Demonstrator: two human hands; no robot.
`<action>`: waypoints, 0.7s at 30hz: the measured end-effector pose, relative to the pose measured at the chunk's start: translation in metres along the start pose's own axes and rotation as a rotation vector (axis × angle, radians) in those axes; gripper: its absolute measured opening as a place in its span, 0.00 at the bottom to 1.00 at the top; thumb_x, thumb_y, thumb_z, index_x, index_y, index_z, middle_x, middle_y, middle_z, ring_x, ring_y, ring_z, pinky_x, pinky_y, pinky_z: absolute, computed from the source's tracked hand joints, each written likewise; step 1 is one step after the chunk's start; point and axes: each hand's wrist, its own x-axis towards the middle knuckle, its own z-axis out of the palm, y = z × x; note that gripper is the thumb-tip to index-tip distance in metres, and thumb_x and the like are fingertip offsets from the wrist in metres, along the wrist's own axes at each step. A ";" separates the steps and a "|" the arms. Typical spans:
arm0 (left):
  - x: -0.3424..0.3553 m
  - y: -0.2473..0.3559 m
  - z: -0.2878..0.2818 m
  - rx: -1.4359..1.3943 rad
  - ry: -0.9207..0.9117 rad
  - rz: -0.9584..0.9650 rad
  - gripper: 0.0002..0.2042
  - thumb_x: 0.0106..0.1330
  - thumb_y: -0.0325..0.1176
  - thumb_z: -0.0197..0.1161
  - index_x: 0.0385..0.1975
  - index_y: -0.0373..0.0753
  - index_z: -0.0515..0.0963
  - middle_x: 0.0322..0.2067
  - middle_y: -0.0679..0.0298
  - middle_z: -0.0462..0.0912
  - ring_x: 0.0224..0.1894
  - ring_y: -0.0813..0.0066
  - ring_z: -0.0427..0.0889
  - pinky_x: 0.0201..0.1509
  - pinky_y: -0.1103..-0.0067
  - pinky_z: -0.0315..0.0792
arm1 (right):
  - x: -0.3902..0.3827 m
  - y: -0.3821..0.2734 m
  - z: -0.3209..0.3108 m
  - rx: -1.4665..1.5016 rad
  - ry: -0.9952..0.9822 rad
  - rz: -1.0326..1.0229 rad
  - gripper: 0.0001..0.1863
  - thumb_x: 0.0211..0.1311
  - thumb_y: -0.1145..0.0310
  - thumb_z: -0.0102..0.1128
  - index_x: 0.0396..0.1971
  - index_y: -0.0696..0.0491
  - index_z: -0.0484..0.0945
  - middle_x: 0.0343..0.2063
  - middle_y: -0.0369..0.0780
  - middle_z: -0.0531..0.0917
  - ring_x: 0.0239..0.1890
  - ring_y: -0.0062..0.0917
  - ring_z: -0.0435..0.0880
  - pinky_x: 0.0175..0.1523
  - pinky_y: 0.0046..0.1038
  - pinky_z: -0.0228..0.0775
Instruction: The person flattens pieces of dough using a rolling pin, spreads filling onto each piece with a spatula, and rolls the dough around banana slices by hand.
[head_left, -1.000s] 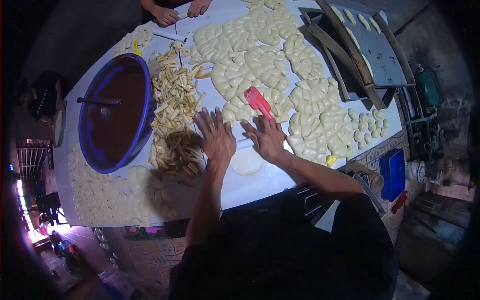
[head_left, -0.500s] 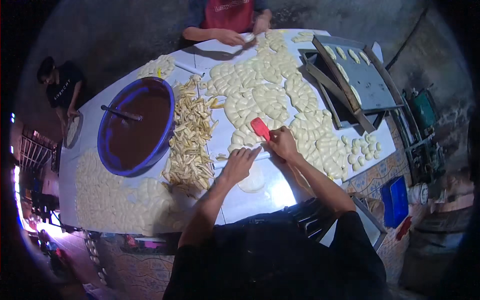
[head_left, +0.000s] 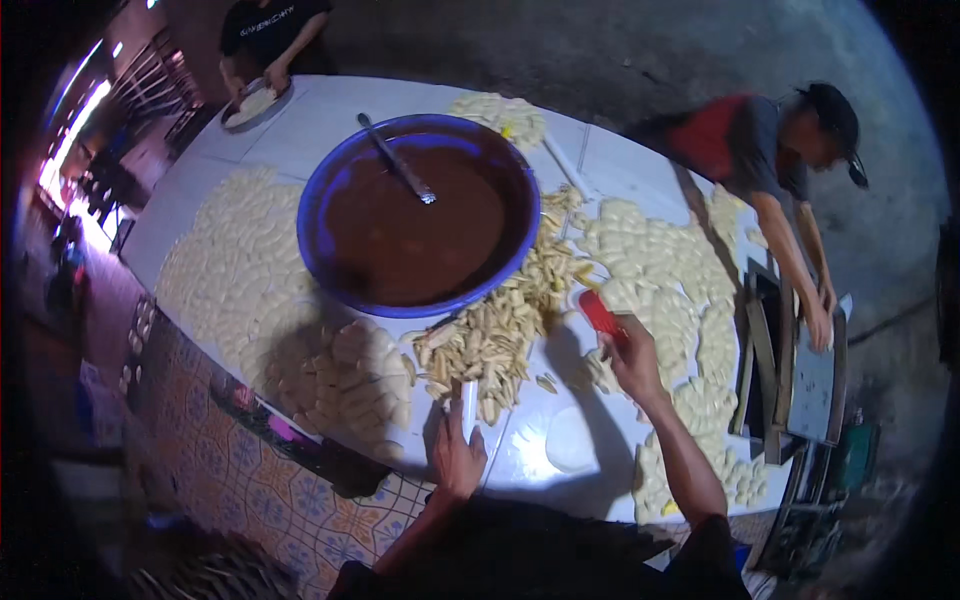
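Observation:
My left hand (head_left: 458,452) grips a white rolling pin (head_left: 470,395) beside the pile of peeled banana pieces (head_left: 495,340). My right hand (head_left: 635,362) holds a red spatula (head_left: 600,315) right of that pile, above the white table. Below and between my hands, a thin round of dough (head_left: 570,440) lies flat on the tabletop. A large blue bowl (head_left: 310,245) of brown mixture stands beyond my hands, with a long metal spoon (head_left: 390,155) in it. Many pale dough pieces (head_left: 215,260) cover the table on either side.
A co-worker (head_left: 720,145) in red and grey leans over stacked metal trays (head_left: 805,390) at the right. Another person (head_left: 265,30) handles a round pan (head_left: 255,105) at the far left corner. A second white rod (head_left: 565,160) lies beyond the bowl. The patterned floor (head_left: 250,485) shows below.
The view has turned leftward. My left hand has moved left with the rolling pin. My right hand has lifted the red spatula. The co-worker in red has reached over to the trays.

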 end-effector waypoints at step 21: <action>-0.025 -0.077 0.031 -0.393 0.098 -0.145 0.28 0.62 0.29 0.67 0.61 0.34 0.66 0.48 0.44 0.78 0.48 0.44 0.80 0.50 0.59 0.75 | 0.229 -0.142 0.174 -0.523 -1.239 -0.653 0.18 0.62 0.70 0.58 0.51 0.54 0.83 0.35 0.46 0.88 0.35 0.41 0.87 0.42 0.39 0.76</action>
